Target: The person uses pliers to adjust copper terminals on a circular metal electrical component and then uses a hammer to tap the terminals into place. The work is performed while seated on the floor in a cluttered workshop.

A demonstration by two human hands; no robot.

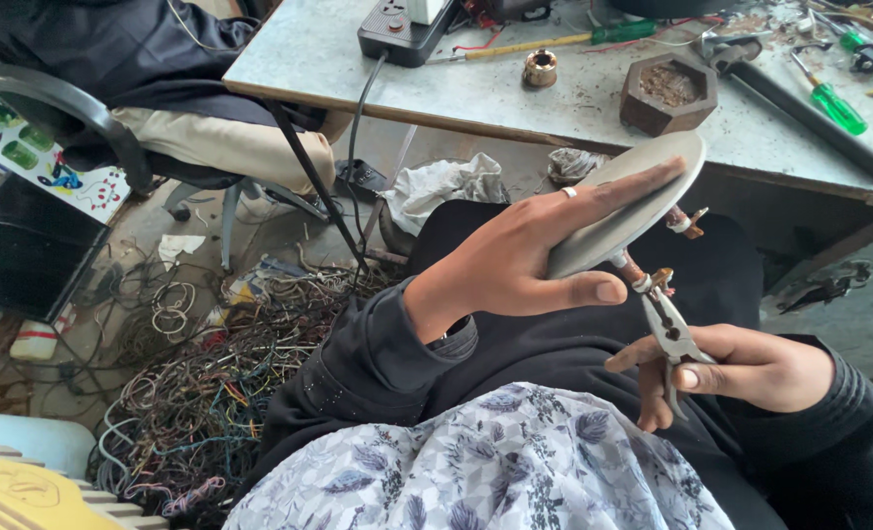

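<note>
The left hand [525, 260] clasps a flat grey metal disc [633, 201] at centre frame, fingers spread along its upper face and the thumb [584, 291] pressed under its lower edge, so the plate sits tilted with its two terminal stubs turned down toward the tool. The right hand [751, 368], at lower right, is wrapped closed around the handles of a pair of pliers [667, 329], whose nose points up at the lower terminal [643, 280]; the tips meet or nearly meet the small clip there, though whether they bite it cannot be told. A second terminal [687, 221] juts from the disc just above. All this is held over the lap, clear of the worktable [476, 93] at the top of the frame, where a hexagonal wooden dish [667, 93], a green-handled screwdriver [834, 103] and a power strip [402, 29] lie. At lower left a tangle of stripped wires [211, 393] covers the floor.
</note>
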